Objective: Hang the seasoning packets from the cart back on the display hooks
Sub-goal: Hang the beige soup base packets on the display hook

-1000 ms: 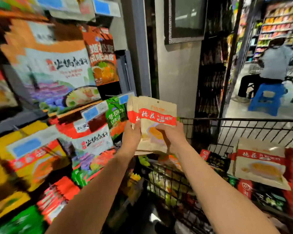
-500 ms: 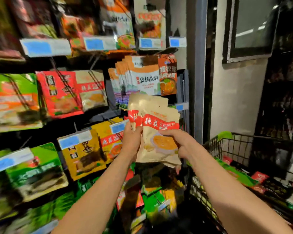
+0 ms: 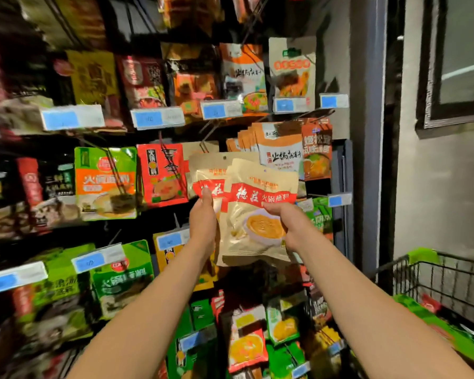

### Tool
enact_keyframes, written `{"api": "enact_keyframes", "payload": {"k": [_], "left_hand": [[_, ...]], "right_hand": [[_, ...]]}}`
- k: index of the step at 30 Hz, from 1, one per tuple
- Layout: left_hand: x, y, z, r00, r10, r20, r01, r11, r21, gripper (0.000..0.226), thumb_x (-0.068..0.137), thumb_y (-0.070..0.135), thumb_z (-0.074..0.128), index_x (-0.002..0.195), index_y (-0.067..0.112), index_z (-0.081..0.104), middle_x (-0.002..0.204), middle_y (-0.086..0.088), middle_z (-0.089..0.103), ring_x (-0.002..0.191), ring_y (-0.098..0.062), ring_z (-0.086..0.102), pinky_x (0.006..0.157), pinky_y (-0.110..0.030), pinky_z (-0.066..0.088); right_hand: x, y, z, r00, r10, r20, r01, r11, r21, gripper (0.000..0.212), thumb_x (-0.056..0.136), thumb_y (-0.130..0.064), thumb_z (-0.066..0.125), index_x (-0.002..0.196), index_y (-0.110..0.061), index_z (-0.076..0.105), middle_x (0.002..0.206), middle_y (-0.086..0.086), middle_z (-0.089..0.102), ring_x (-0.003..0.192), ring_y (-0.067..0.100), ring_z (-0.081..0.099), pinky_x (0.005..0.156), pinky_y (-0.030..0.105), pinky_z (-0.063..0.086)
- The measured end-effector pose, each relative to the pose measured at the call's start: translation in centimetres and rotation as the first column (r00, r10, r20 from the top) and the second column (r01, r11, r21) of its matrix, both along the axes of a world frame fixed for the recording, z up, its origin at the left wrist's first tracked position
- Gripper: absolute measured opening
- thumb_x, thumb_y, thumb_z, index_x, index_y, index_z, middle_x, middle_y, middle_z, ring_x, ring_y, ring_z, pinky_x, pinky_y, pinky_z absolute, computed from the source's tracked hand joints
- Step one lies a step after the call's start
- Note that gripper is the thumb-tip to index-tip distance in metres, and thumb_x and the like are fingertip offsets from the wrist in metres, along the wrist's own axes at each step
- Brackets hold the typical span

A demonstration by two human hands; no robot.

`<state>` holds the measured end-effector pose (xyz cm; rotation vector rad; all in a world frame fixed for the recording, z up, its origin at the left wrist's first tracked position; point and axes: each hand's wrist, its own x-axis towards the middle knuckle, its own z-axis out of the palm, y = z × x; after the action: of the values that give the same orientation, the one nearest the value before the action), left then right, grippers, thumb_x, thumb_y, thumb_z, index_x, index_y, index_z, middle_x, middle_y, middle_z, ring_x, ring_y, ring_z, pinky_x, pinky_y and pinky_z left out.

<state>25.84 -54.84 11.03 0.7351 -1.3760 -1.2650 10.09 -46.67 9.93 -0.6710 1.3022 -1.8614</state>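
Note:
I hold a small stack of beige seasoning packets (image 3: 257, 187) with a red band and a picture of orange sauce, raised in front of the display wall. My left hand (image 3: 203, 222) grips the rear packets at their left side, thumb on the red band. My right hand (image 3: 288, 222) grips the front packet at its right edge. The punch hole of the rear packet (image 3: 225, 158) sits just under a dark display hook (image 3: 203, 146). Only a corner of the wire cart (image 3: 443, 285) shows at the lower right.
Rows of hanging packets fill the wall: a green-orange one (image 3: 106, 181), a red one (image 3: 162, 173), white-orange ones (image 3: 279, 149). Blue price tags (image 3: 156, 118) stick out on the hook ends. A grey post (image 3: 367, 132) and a plaster wall stand to the right.
The view has swung left from the cart to the display wall. Both hands have lifted the packets higher and closer to the hooks, keeping the same grips.

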Motion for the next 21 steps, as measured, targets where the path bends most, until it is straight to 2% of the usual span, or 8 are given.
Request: {"api": "enact_keyframes", "payload": {"k": [3,6,9,12,15,16,18,21], "left_hand": [[-0.1,-2.0,0.5,0.999,-0.05,0.004,0.05,0.999,0.013,0.062,0.091,0.076,0.043,0.109,0.027,0.075,0.104,0.0,0.079,0.102,-0.025,0.074,0.101,-0.051,0.054],[-0.6,-4.1,0.8,0.996,-0.094,-0.01,0.094,0.995,0.014,0.067,0.085,0.078,0.045,0.12,0.028,0.072,0.109,-0.002,0.079,0.105,-0.027,0.074,0.102,-0.055,0.053],[-0.5,-4.3,2.4,0.998,-0.05,-0.034,0.046,0.992,-0.116,0.042,0.1,0.057,0.049,0.134,0.034,0.056,0.113,0.006,0.076,0.103,-0.017,0.074,0.094,-0.045,0.059],[-1.1,-5.9,4.1,0.997,-0.051,-0.066,0.039,0.986,-0.161,0.022,0.107,0.035,0.053,0.127,0.028,0.058,0.103,0.004,0.077,0.09,-0.013,0.076,0.079,-0.033,0.062],[-1.9,-7.4,5.6,0.996,-0.038,-0.085,0.026,0.991,-0.133,0.034,0.1,0.047,0.061,0.126,0.024,0.062,0.115,-0.002,0.076,0.1,-0.017,0.075,0.085,-0.035,0.061],[-2.0,-7.6,6.0,0.995,-0.016,-0.094,0.004,0.992,-0.123,0.034,0.1,0.048,0.06,0.125,0.025,0.064,0.112,-0.001,0.077,0.098,-0.017,0.075,0.082,-0.034,0.061],[-2.2,-7.9,6.6,0.993,-0.005,-0.118,-0.009,0.993,-0.12,0.031,0.103,0.046,0.058,0.121,0.023,0.067,0.103,-0.002,0.079,0.091,-0.018,0.077,0.073,-0.031,0.06],[-2.2,-7.7,7.3,0.988,-0.011,-0.152,-0.005,0.994,-0.105,0.03,0.104,0.039,0.058,0.112,0.013,0.068,0.094,-0.006,0.077,0.077,-0.019,0.076,0.058,-0.025,0.057]], "right_hand": [[0.4,-1.3,1.7,0.999,-0.034,-0.033,0.034,0.999,0.0,0.04,0.084,-0.008,0.076,0.121,0.003,0.065,0.101,0.019,0.072,0.084,0.035,0.073,0.064,0.04,0.059],[0.3,-2.6,2.7,0.999,-0.036,-0.033,0.037,0.999,0.009,0.038,0.083,-0.007,0.075,0.12,0.002,0.067,0.102,0.019,0.074,0.087,0.036,0.073,0.064,0.039,0.059],[0.0,-3.7,3.5,0.997,-0.07,-0.01,0.07,0.998,-0.01,0.03,0.082,-0.004,0.075,0.112,-0.002,0.068,0.102,0.018,0.075,0.089,0.036,0.073,0.063,0.039,0.06],[-0.6,-5.2,4.5,0.989,-0.147,-0.011,0.146,0.988,-0.041,0.021,0.084,-0.001,0.072,0.105,-0.003,0.069,0.1,0.016,0.074,0.092,0.036,0.072,0.072,0.043,0.062],[-1.0,-6.5,5.4,0.981,-0.187,-0.042,0.185,0.981,-0.053,0.028,0.084,-0.004,0.073,0.112,-0.002,0.067,0.102,0.015,0.072,0.093,0.035,0.07,0.073,0.042,0.061],[-1.2,-6.8,5.6,0.981,-0.186,-0.057,0.183,0.982,-0.05,0.032,0.083,-0.006,0.073,0.114,-0.003,0.066,0.103,0.016,0.072,0.094,0.035,0.07,0.075,0.043,0.061],[-1.3,-7.1,5.9,0.982,-0.178,-0.061,0.175,0.983,-0.052,0.035,0.083,-0.007,0.073,0.117,-0.003,0.065,0.105,0.016,0.071,0.095,0.036,0.07,0.078,0.045,0.062],[-1.1,-6.6,6.3,0.985,-0.168,-0.043,0.165,0.984,-0.064,0.032,0.084,-0.005,0.071,0.115,0.0,0.065,0.103,0.019,0.072,0.087,0.035,0.071,0.061,0.036,0.059]]}}
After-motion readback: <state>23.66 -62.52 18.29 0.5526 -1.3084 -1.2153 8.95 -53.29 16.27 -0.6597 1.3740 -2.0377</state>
